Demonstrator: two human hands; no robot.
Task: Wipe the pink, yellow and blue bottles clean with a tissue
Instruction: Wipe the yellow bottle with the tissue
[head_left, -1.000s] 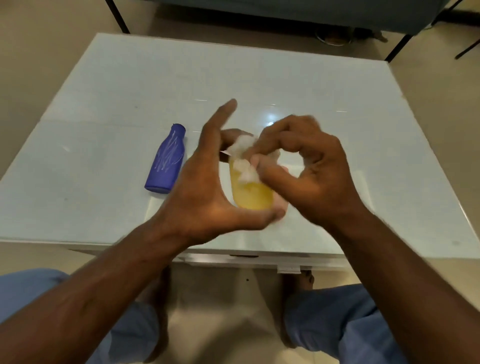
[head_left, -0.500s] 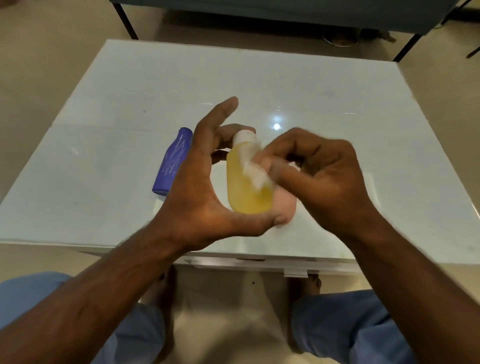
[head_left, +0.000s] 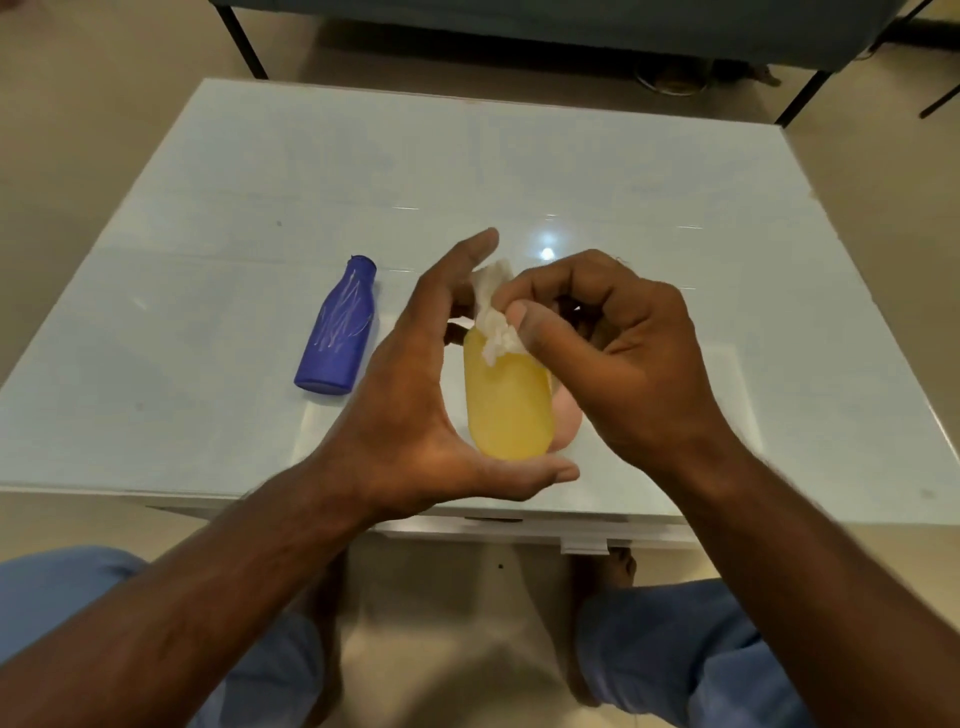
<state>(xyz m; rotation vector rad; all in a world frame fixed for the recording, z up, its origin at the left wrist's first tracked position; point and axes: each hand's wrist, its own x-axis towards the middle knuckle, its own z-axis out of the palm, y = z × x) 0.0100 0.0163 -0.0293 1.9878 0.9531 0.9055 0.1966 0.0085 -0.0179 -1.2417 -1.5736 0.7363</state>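
Right fingers: thumb and curled fingers of the right hand (head_left: 618, 358) pinch a crumpled white tissue (head_left: 493, 317) against the neck of the rounded yellow plastic bottle (head_left: 508, 400).
Left fingers: the left hand (head_left: 415, 415) cradles that bottle above the near edge of the pale glass table (head_left: 623, 166), thumb under the base, forefinger straight.
Technique: I'd turn the bottle in the left hand, tissue pressed flat, shoulder to base.
Count: two hands, one tissue, three bottles. Yellow held; a pink bottle (head_left: 567, 421) peeks behind; a blue plastic bottle (head_left: 340, 327) lies towards the left edge.
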